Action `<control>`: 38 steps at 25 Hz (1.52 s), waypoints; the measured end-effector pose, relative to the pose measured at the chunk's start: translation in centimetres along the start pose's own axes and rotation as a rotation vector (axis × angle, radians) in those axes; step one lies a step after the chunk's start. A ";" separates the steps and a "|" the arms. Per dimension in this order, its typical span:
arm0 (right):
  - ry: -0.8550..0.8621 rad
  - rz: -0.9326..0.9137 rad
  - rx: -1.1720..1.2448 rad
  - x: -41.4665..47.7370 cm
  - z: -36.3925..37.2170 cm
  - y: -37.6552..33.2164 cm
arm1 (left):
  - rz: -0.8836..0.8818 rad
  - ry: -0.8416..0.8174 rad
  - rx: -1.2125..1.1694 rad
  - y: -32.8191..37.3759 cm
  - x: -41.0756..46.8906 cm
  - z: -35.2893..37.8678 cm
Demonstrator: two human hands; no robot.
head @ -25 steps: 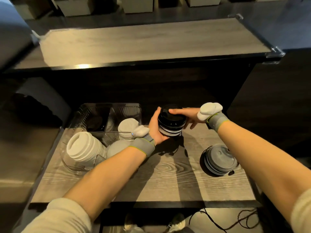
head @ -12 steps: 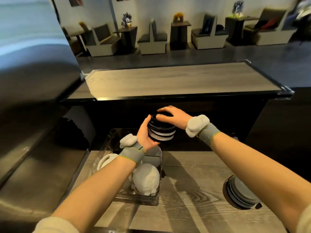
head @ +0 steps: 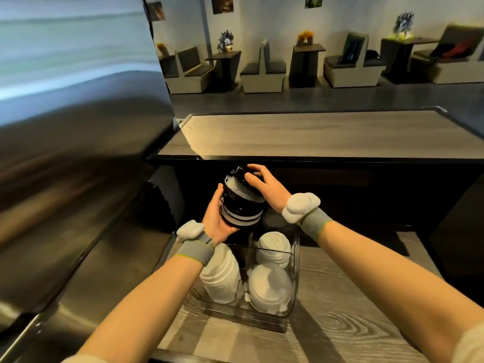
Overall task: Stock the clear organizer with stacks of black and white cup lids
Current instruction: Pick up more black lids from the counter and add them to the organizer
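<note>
Grey wood-grain counter (head: 348, 305), clear organizer (head: 292, 289) resting on it, white lid stacks (head: 269, 284) inside

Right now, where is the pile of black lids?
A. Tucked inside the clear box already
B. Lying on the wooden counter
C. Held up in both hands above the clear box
C: the left hand cups the black lid stack while the right hand steadies its top, above the clear organizer.

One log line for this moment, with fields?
hands: left, right hold black lid stack | position: above clear organizer | white lid stacks inside
</note>
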State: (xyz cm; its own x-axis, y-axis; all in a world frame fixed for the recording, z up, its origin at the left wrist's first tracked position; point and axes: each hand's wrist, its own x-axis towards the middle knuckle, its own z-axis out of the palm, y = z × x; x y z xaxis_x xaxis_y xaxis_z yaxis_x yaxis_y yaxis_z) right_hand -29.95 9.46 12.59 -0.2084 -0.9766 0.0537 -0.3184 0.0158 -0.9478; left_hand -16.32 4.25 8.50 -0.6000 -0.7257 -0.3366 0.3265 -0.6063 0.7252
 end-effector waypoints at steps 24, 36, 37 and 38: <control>-0.212 0.091 -0.691 3.2 7.4 5.6 | 0.078 0.080 -0.066 6.4 0.9 -12.6; -0.142 -0.187 -0.482 3.8 10.2 -0.1 | 0.050 0.089 0.086 5.4 1.2 -11.7; -0.152 -0.188 -0.526 3.9 10.4 -0.1 | 0.050 0.075 0.068 5.2 1.2 -11.6; -0.135 -0.186 -0.542 4.1 10.4 0.0 | 0.053 0.061 0.051 5.0 1.3 -11.6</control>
State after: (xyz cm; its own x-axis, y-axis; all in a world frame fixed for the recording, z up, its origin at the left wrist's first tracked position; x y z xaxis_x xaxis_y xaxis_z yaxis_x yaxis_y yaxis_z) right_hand -21.16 3.23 9.49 0.0046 -0.9915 0.1299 -0.7729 -0.0860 -0.6287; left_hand -7.00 -3.50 4.72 -0.5365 -0.7760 -0.3317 0.3181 -0.5500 0.7722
